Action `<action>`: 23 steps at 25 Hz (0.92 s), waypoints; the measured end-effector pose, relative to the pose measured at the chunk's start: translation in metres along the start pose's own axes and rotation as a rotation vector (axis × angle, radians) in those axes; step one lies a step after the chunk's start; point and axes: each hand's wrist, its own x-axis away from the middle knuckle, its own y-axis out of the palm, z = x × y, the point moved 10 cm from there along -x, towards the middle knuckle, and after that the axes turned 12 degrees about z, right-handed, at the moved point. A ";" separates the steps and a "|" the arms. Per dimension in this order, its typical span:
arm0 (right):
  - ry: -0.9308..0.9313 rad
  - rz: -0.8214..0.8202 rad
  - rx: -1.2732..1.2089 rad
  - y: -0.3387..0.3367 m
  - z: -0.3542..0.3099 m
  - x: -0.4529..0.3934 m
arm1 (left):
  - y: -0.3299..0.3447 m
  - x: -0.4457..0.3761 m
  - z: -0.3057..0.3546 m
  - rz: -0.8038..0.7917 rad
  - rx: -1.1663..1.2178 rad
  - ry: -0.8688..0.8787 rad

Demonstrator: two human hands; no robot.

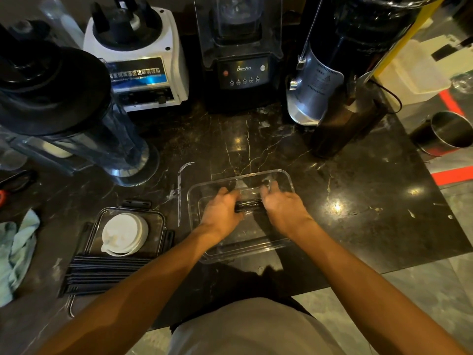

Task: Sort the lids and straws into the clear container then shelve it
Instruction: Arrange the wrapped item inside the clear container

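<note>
A clear rectangular container (286,175) stands on the dark marble counter in front of me. Both hands are down inside it: my left hand (221,212) and my right hand (282,208) each grip one end of a bundle of black straws (249,204), held level near the container's floor. To the left, a stack of white cup lids (124,233) rests on the container's clear cover with black clips (158,221). More black straws (102,274) lie in a row below that cover.
A white blender base (143,57), a black blender (240,60), a blender jug (76,139) and a silver-and-black grinder (330,80) line the back of the counter. A pale green cloth (15,252) lies at the left. The counter's edge (409,267) drops off at the right.
</note>
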 end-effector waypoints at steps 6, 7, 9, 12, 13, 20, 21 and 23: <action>-0.030 0.045 -0.166 -0.010 -0.012 0.027 | 0.010 -0.002 0.004 0.057 0.043 -0.013; -0.001 -0.045 -0.234 0.001 -0.012 0.029 | 0.010 -0.002 0.004 0.075 0.061 -0.027; 0.056 -0.170 -0.256 0.022 -0.011 0.031 | 0.010 0.000 0.001 0.099 0.088 -0.054; 0.127 -0.132 -0.259 0.025 -0.005 0.026 | 0.004 0.008 -0.005 0.127 0.078 -0.075; 0.136 -0.122 -0.262 0.025 -0.004 0.025 | 0.000 0.010 -0.009 0.144 0.068 -0.094; 0.156 -0.137 -0.261 0.028 -0.001 0.025 | 0.004 0.017 -0.026 0.065 0.071 -0.190; 0.160 -0.134 -0.259 0.027 -0.001 0.024 | 0.003 0.017 -0.022 0.081 0.057 -0.170; 0.165 -0.130 -0.253 0.025 0.000 0.024 | 0.000 0.015 -0.017 0.106 0.075 -0.163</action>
